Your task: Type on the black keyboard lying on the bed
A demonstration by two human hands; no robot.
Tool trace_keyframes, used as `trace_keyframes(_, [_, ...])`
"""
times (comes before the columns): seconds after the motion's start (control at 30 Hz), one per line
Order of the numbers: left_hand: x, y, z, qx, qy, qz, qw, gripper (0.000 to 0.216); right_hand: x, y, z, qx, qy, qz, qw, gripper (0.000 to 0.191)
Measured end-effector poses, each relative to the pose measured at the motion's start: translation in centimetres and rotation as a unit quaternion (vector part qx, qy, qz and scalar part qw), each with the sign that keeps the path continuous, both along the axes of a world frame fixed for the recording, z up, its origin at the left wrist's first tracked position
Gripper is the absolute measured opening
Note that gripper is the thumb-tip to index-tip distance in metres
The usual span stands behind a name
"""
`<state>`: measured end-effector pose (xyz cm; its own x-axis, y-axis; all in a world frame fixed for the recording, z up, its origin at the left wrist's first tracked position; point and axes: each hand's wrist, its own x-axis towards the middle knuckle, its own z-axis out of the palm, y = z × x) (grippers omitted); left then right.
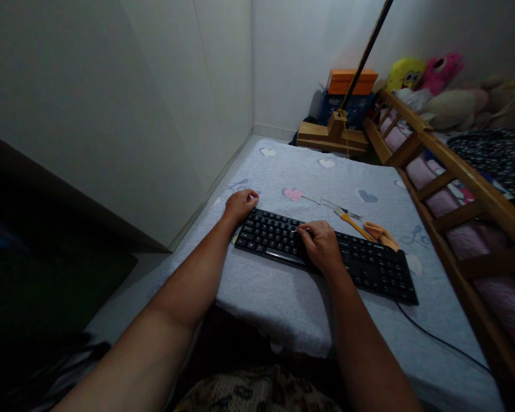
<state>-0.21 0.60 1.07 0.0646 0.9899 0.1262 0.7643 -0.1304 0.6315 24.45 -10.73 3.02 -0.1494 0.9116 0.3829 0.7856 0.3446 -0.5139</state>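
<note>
A long, flat black plastic keyboard with many small square keys lies on a soft, fuzzy pale blue blanket with hearts. The left hand is curled into a loose fist and touches the keyboard's far left corner. The right hand rests on the middle keys with its fingers bent down and its tips close together on one key; I cannot tell if it pinches anything. A thin black cable runs from the keyboard's right end. Just behind the keyboard lie a skinny yellow-handled tool and a crumpled orange cloth.
</note>
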Motion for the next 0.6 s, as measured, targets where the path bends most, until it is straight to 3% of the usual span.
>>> trace_keyframes(0.6, [0.01,0.03,0.05,-0.003,0.009,0.000,1.000,0.027,-0.64,-0.21,0.22,-0.005,-0.010,0.016,1.000,0.016])
